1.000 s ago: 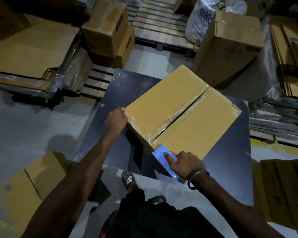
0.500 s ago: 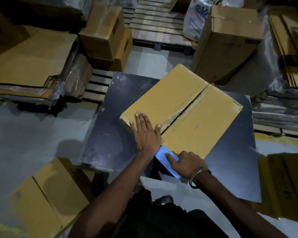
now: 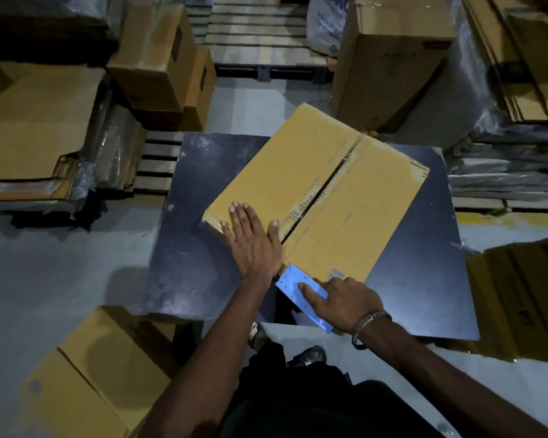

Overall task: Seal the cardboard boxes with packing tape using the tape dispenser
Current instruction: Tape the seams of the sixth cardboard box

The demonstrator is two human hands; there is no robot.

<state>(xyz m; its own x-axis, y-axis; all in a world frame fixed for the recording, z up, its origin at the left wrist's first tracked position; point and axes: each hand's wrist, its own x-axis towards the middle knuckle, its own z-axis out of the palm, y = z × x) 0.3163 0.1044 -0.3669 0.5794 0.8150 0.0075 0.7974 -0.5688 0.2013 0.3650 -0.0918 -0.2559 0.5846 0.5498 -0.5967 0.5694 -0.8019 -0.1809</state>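
A yellow-brown cardboard box [image 3: 355,197] lies flat and skewed on a dark table [image 3: 196,248]. Its two top flaps meet at a centre seam with old tape remnants along it. My left hand [image 3: 253,241] presses flat on the near left flap, fingers straight, thumb beside the seam. My right hand [image 3: 342,301] grips a blue tape dispenser [image 3: 293,281] at the near end of the seam, index finger stretched along its top. The dispenser's front edge touches the box's near edge. The tape roll itself is hidden under my hand.
Stacked cardboard boxes [image 3: 159,58] and flattened sheets [image 3: 35,128] stand to the left, a tall box [image 3: 389,58] behind. Wrapped flat stacks [image 3: 506,172] lie on the right. Another box [image 3: 86,380] sits on the floor near left. A wooden pallet [image 3: 260,33] is at the back.
My left hand left the box's near left corner and came to lie flat on the left flap beside the seam. My right hand and the dispenser stayed at the seam's near end.
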